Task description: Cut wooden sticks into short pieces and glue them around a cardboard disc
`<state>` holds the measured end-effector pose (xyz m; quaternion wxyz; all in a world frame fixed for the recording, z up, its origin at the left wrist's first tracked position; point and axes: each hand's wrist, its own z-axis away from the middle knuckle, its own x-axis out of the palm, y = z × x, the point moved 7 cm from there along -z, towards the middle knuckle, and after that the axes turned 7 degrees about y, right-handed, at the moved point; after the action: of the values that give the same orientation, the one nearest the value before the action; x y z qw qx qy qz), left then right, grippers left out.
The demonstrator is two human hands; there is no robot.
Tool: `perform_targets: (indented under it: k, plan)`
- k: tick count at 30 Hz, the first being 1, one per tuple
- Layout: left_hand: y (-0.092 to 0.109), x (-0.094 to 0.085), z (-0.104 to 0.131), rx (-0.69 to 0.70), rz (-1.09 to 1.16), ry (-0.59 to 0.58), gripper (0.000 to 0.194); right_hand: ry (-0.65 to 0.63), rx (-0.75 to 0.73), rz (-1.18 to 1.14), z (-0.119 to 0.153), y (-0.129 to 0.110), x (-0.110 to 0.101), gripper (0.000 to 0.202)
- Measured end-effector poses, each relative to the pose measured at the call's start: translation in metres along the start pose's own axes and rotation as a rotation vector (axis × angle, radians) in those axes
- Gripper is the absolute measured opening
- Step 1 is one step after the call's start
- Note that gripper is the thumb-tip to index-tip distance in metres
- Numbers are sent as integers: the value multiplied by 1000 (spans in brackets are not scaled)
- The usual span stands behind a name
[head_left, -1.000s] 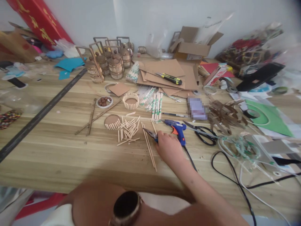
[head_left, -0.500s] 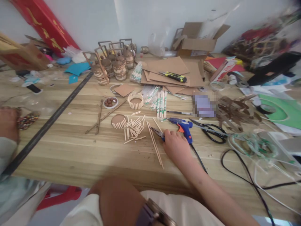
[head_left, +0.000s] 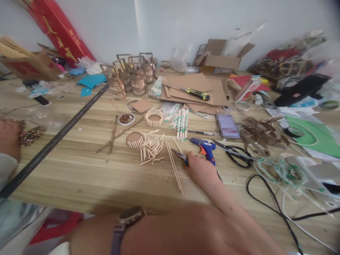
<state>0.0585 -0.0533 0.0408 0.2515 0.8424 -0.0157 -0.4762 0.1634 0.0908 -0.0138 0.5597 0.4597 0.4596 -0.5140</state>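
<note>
gold-lettered red box (head_left: 62, 37) and blue paper (head_left: 92, 80) toward your ten o'clock, open cardboard box (head_left: 219, 63) toward your one, black tape (head_left: 289, 132) on green paper (head_left: 325, 136) at your three

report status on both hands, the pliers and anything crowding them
Right hand closed around pliers, tips near two long sticks. Left hand low, blurred, grip unclear. Blue glue gun lying close beyond right hand.

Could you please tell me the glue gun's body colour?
The glue gun's body is blue, seen best in the head view.
</note>
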Motion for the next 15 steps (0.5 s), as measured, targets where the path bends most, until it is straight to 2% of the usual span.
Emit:
perform_targets:
  k: [2, 4, 5, 7, 9, 11, 13, 15]
  plan:
    - [-47, -28, -11, -159, -68, 54, 15, -11, 6, -17, -2, 1, 4, 19]
    - [-94, -50, -12, -330, -157, 109, 21, -14, 12, -33, -2, 1, 7, 18]
    - [-119, -58, -6, -483, -276, 119, 24, -14, 13, -44, -2, 2, 7, 17]
    - [-154, -54, 6, -610, -419, -6, 24, -13, 7, -71, -1, 4, 5, 15]
    - [-174, -41, 16, -615, -476, -136, 22, -5, 6, -135, -1, 8, -1, 11]
    - [-181, -31, 20, -569, -485, -192, 22, -3, 10, -287, -1, 11, -8, 6]
    - [-181, -30, 18, -535, -436, -154, 23, -22, 6, -534, -1, 9, -14, 10]
    - [-180, -39, 13, -577, -272, -31, 20, -51, 11, -813, -2, 2, -19, 11]
